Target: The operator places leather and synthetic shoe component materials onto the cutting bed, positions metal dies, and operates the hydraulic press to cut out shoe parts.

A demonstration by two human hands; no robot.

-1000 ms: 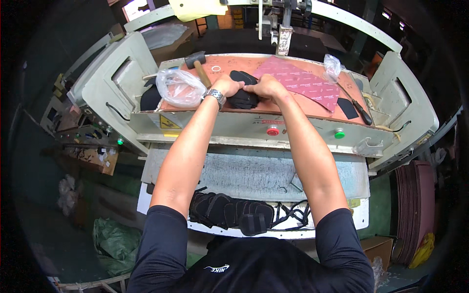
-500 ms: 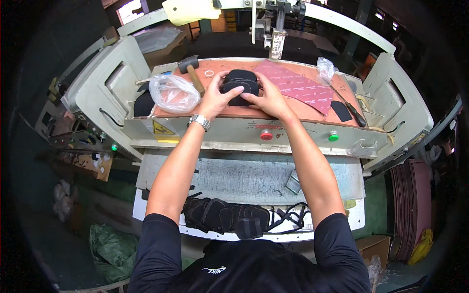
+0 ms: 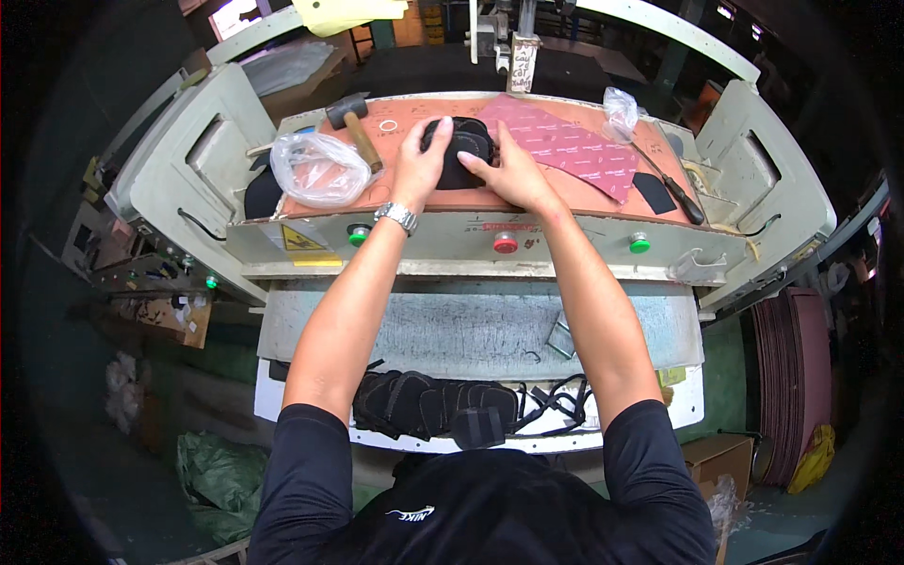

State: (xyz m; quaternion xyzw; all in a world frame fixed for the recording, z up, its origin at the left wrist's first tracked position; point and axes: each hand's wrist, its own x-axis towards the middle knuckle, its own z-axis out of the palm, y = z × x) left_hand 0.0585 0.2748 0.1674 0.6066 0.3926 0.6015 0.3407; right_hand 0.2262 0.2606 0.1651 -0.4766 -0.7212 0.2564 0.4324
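Black cloth stack: beyond the red button, slightly left, between left hand and right hand.
Hidden: left fingertips; layer count unclear.
Left hand: partly curled, holding the stack's left side.
Right hand: loosely bent, thumb toward the stack; cannot tell its grip.
Forearms: stretched forward, flanking the button.

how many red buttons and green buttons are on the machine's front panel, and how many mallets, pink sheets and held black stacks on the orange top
Red button: 1
Green buttons: 2
Mallet: 1
Pink sheet: 1
Black stack: 1
Total: 6
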